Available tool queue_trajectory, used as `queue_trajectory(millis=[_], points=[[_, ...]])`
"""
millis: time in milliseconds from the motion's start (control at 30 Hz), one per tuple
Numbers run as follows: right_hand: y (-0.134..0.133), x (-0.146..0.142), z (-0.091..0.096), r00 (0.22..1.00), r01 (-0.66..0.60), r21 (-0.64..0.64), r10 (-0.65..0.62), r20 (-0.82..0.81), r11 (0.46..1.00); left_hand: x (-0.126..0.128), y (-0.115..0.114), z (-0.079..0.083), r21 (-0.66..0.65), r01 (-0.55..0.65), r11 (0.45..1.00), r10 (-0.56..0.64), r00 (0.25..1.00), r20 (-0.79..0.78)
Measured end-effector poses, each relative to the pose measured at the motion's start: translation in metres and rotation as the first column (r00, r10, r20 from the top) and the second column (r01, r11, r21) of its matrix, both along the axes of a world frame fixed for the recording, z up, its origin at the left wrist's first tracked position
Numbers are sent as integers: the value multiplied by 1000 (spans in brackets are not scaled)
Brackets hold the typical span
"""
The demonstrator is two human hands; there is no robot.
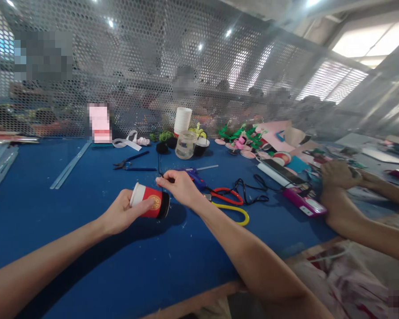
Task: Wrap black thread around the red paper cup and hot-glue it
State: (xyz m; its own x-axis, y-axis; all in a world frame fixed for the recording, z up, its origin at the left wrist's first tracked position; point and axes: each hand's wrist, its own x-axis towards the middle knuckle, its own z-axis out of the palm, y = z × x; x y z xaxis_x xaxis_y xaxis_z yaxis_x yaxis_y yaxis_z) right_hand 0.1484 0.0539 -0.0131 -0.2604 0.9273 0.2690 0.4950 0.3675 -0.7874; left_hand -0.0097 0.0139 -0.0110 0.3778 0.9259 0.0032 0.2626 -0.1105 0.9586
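My left hand [121,215] is wrapped round a red paper cup [149,205] with a white rim and a gold emblem, held on its side just above the blue table [86,248]. A black band covers the cup's right end. My right hand [179,186] is pinched shut on a thin black thread [159,166] right above the cup; the thread runs up toward a black ball [162,148] of yarn further back.
Red and yellow-handled scissors [228,201] and a black cord lie right of my hands. Pliers [129,162], a clear jar [185,145], stacked white cups [182,120] and green craft pieces stand behind. Another person's arms [349,199] rest at the right. A perforated metal screen closes the back.
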Motion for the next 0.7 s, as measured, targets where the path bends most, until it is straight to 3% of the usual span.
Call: queue_trajectory(millis=[467, 600, 700], points=[[0, 0, -5, 998, -60, -89, 58, -27, 994, 0, 1, 0, -4, 1, 1000, 0, 999, 35], [4, 0, -10, 997, -80, -131, 77, -28, 988, 1, 1, 1, -50, -36, 998, 40, 996, 83], [7, 2, -9, 1000, -29, -88, 29, 3, 996, 1, 3, 1, -98, -81, 992, 95, 985, 147]])
